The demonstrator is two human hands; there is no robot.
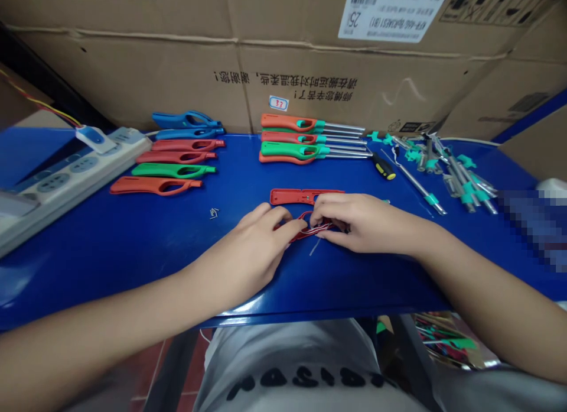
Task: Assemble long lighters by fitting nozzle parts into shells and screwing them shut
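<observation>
Both hands are at a red lighter casing half (300,235) near the front middle of the blue table. My left hand (261,237) grips its left end, with thumb and forefinger close together. At its right end, my right hand (361,223) has its fingers closed around the casing and thin pale wires (319,228). Much of the casing is hidden under my fingers. A thin clear strip (314,246) sticks out below it. Just behind lies a second red casing half (287,197), its inside facing up and its right end covered by my right hand.
Coloured lighter handles (172,171) lie in a column at left, beside a power strip (84,169). Assembled lighters (287,147), a screwdriver (383,166) and metal lighter tubes (465,175) lie behind and right. Small screws (214,213) are left. A cardboard box (177,75) closes off the back.
</observation>
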